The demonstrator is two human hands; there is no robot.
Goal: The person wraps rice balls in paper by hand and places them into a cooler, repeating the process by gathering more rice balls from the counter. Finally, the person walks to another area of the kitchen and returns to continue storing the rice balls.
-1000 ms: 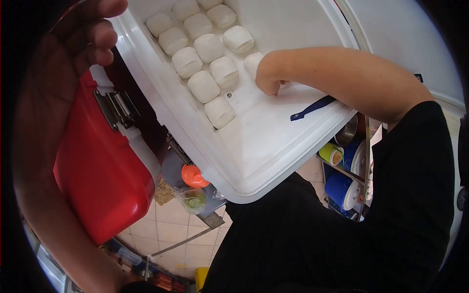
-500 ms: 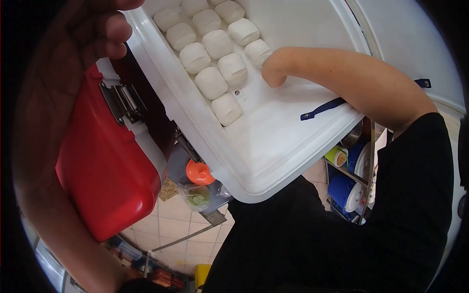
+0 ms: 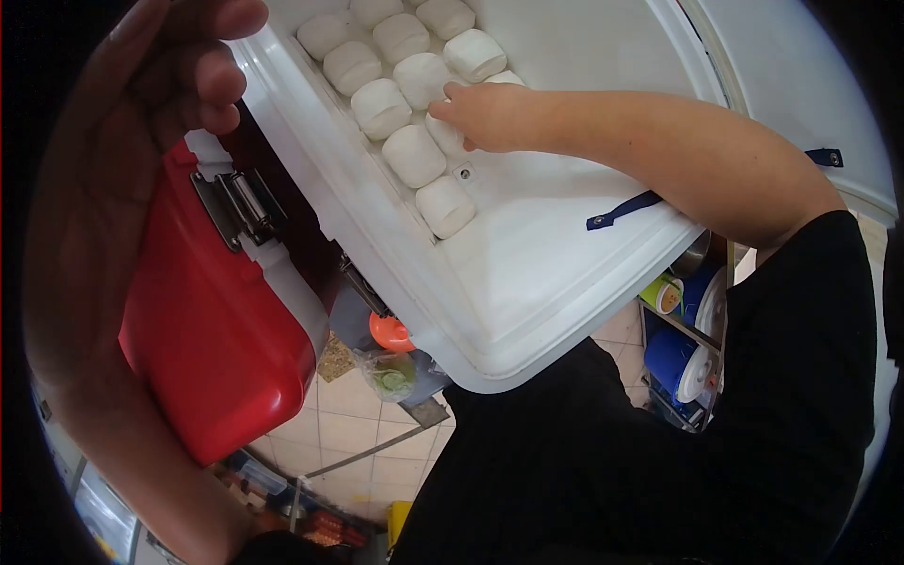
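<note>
My right hand [image 3: 485, 115] reaches into a white-lined cool box [image 3: 556, 292]. Its fingers are bent over one of the white rounded bundles [image 3: 442, 135], and the hand covers most of that bundle. Another bundle [image 3: 506, 77] shows partly behind the hand. Several similar ones, such as this bundle [image 3: 414, 156], sit in rows along the box's left wall. Close to the camera at upper left, my left hand [image 3: 184, 71] is raised beside the box's rim, fingers loosely curved and apart, with nothing visible in it.
A red box [image 3: 226, 339] with a metal latch [image 3: 247, 202] stands left of the cool box. Below lie an orange object [image 3: 390, 331] and a clear bag with something green [image 3: 386, 375]. A rack with blue-and-white containers [image 3: 680, 363] is at lower right. A dark blue strap [image 3: 621, 209] hangs inside the cool box.
My right hand has moved left from one bundle to the one beside it, uncovering part of the first. My left hand stays raised, and the view has shifted slightly.
</note>
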